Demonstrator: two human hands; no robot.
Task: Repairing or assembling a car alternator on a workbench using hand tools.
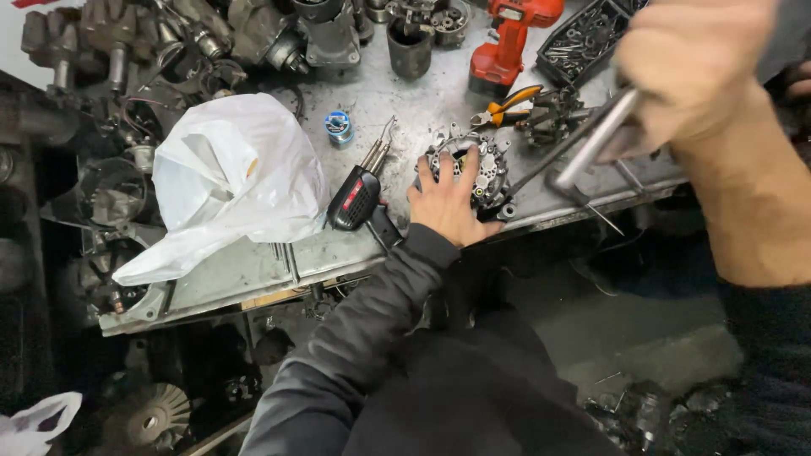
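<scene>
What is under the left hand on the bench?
The left hand lies flat on a round metal alternator part, whose toothed rim and open centre show past the fingers. The part's near side is covered by the palm. The right hand holds a metal bar beside it.

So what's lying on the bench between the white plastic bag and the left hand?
In the head view, a black soldering gun lies between the white plastic bag and the left hand, which rests on the round metal part.

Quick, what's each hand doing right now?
Left hand: open, fingers spread, pressing down on the round metal part on the bench.
Right hand: closed around a metal tool handle.
</scene>
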